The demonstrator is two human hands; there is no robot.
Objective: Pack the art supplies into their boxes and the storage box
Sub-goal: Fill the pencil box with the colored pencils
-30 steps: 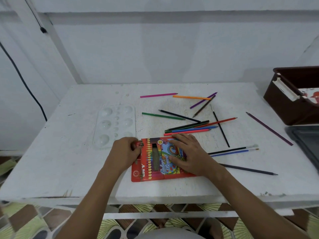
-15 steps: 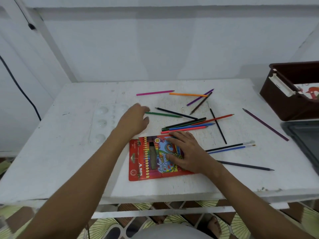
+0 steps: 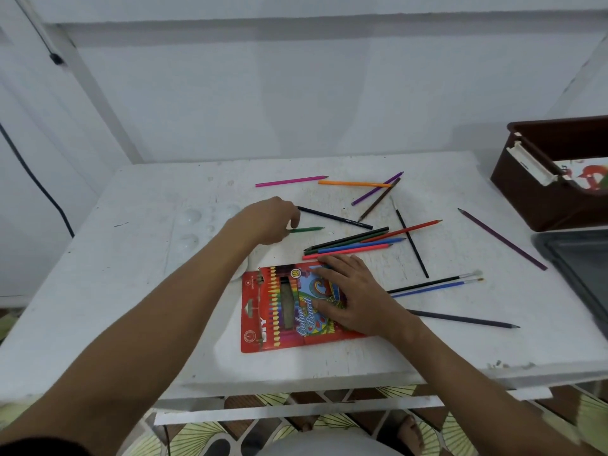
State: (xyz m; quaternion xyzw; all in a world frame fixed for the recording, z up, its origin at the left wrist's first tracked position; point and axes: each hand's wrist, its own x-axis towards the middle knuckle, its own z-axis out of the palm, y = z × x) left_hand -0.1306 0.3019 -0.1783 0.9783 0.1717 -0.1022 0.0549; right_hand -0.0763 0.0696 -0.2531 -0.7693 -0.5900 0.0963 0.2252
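Note:
A flat red colour pencil box [image 3: 283, 311] lies near the table's front edge. My right hand [image 3: 355, 294] rests flat on its right half, fingers spread. My left hand [image 3: 266, 222] reaches past the box and pinches the blunt end of a green pencil [image 3: 309, 229]. Several loose colour pencils [image 3: 355, 245] lie scattered across the middle of the table, with two paint brushes [image 3: 437, 284] to the right of the box. A dark brown storage box [image 3: 546, 189] stands open at the right edge.
A white paint palette [image 3: 194, 225] lies at the left, partly hidden by my left arm. A dark grey lid [image 3: 575, 268] sits in front of the storage box. A purple pencil [image 3: 500, 238] lies near it. The white table [image 3: 98, 291] backs onto a wall.
My left hand left the box's left end, moved forward and right over the palette, and closed its fingers on the green pencil. My right hand stayed on the box.

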